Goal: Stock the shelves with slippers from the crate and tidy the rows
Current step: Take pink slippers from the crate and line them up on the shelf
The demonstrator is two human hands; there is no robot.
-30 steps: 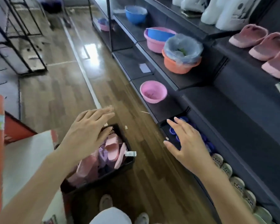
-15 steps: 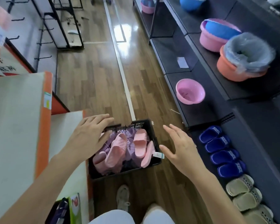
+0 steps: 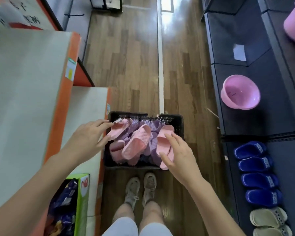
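Head view: a black perforated plastic crate (image 3: 177,120) sits on the wooden plank floor (image 3: 126,65), heaped with pink and purple slippers (image 3: 138,142). The left hand (image 3: 87,138), fingers straight, touches the near end of a tagged pink slipper (image 3: 120,129) lying diagonally, pointing far-right. The right hand (image 3: 180,155), fingers spread, rests on another pink slipper (image 3: 163,140), whose long axis runs near to far along the crate's right wall.
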